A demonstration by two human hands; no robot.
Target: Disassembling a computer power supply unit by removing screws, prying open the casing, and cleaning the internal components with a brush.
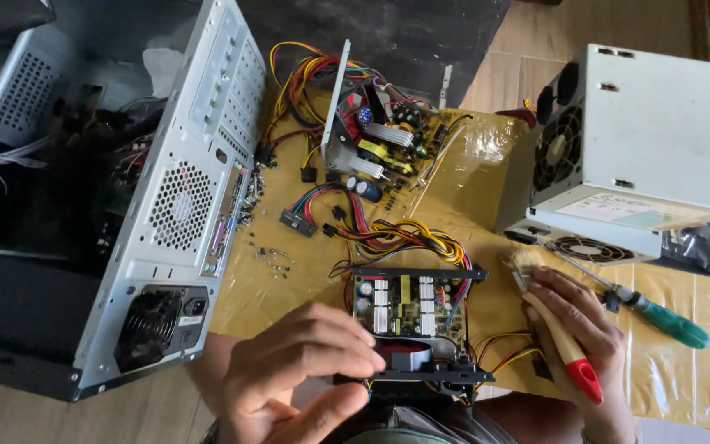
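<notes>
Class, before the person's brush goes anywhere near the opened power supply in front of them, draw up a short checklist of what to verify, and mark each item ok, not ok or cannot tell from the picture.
1. Left hand steadies the opened power supply: ok, fingers rest at its near left edge.
2. Brush is gripped: ok, the right hand is wrapped round its handle, bristles pointing away from the person.
3. Circuit board exposed for reach: ok, cover off, parts visible.
4. Cable bundle clear of the board: ok, it lies behind the unit.
5. Unit unplugged: cannot tell.
6. Screwdriver out of the way: ok, it lies on the yellow sheet to the right.
</notes>
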